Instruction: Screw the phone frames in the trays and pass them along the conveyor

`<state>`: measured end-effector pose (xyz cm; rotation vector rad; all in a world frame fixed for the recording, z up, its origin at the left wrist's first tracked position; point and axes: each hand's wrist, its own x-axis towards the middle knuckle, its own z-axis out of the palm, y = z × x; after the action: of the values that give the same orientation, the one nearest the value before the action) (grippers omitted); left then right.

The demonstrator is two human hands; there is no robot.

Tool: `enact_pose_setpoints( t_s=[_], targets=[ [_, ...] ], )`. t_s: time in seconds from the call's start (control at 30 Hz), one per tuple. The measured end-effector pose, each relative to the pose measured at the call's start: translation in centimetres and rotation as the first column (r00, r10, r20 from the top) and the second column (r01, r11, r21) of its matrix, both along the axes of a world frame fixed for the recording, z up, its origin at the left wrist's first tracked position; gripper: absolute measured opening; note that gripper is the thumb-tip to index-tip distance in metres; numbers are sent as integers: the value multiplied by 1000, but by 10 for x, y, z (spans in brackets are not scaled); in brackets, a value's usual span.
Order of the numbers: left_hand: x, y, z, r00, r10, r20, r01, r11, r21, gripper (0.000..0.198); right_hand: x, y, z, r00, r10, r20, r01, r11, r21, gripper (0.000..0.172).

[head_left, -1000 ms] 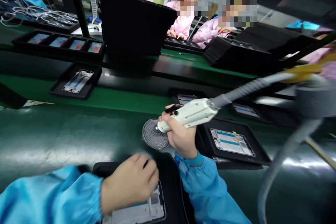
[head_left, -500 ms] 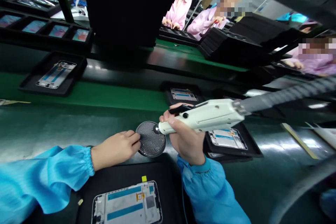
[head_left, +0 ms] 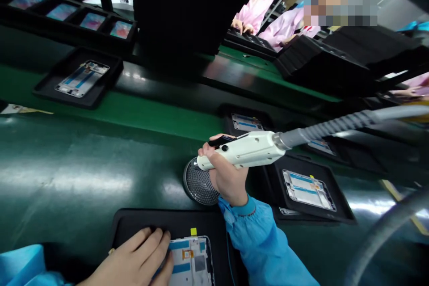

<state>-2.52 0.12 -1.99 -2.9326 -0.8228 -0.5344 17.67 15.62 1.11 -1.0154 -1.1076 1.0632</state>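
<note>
My right hand (head_left: pixel 228 178) is wrapped round a pale electric screwdriver (head_left: pixel 244 149) with a black lever and a ribbed cable. Its front end points down at a round perforated screw plate (head_left: pixel 197 183), partly covered by my hand. My left hand (head_left: pixel 137 259) lies over the left part of a phone frame (head_left: pixel 203 270), fingers outstretched; their undersides are hidden. The frame has blue strips, an orange flex piece and a yellow tab (head_left: pixel 193 231), and lies in a black tray (head_left: pixel 134 219) before me.
At right, another phone frame (head_left: pixel 308 190) lies in a black tray (head_left: pixel 342 210). Farther back stand a tray (head_left: pixel 114 71) with a frame, a dark panel (head_left: pixel 187 9) and stacked trays (head_left: pixel 308 60). A grey hose (head_left: pixel 378 237) curves at lower right. People in pink sleeves work opposite.
My left hand has left the perforated plate and come down to the phone frame. My right hand still holds the screwdriver over the plate. The view has shifted.
</note>
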Motion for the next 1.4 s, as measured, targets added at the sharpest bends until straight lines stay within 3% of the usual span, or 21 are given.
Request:
enact_pose_setpoints(
  t_s=[0.2, 0.53, 0.67, 0.8, 0.9, 1.1, 1.4],
  targets=[
    [-1, 8, 13, 1000, 3, 0, -3, 998, -56, 25, 0, -1, -4, 999, 51, 1, -51, 997, 54, 22],
    [0, 10, 17, 1000, 14, 0, -14, 997, -79, 43, -3, -1, -7, 994, 22, 108, -28, 998, 53, 17],
    [-1, 7, 14, 1000, 12, 7, -12, 996, -85, 46, -3, -4, 8, 1000, 4, 21, -4, 999, 36, 24],
    [0, 4, 11, 999, 1, 41, 2, 997, -76, 44, 7, -32, 40, 998, -12, -69, 15, 999, 46, 22],
    [0, 3, 11, 998, -24, 61, 28, 997, -65, 39, 11, -66, 52, 998, 39, -45, -37, 998, 47, 21],
    [0, 3, 10, 995, -50, 87, 56, 996, -71, 35, -4, -109, 40, 979, 199, 50, -198, 980, -32, 21],
    [3, 3, 9, 995, -57, 78, 63, 995, -81, 35, -16, -115, 36, 959, 270, 85, -269, 963, -24, 23]
  ],
)
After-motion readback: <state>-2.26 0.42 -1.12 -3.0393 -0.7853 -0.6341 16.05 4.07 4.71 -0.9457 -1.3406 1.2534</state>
